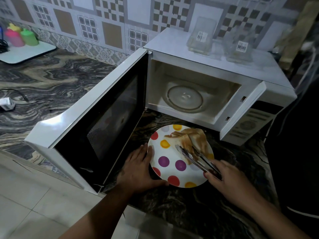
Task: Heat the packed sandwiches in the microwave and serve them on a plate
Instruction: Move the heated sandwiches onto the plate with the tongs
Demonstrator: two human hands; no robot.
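A white plate [166, 152] with coloured dots sits on the dark marble counter in front of the white microwave [198, 49]. Browned sandwiches [193, 138] lie on the plate's far right part. My right hand [227, 180] grips metal tongs [195, 157], whose tips close on the sandwich. My left hand [138, 168] cups the plate's left edge, thumb under the near rim and fingers along the side. The microwave door [96, 128] stands wide open to the left. Inside, the glass turntable [185, 98] holds nothing.
Two clear glass containers [202, 37] stand on top of the microwave. A white tray [25, 52] with pink and green bottles sits at the far left of the counter [51, 80]. A white plug and black cable [6, 103] lie at the left edge.
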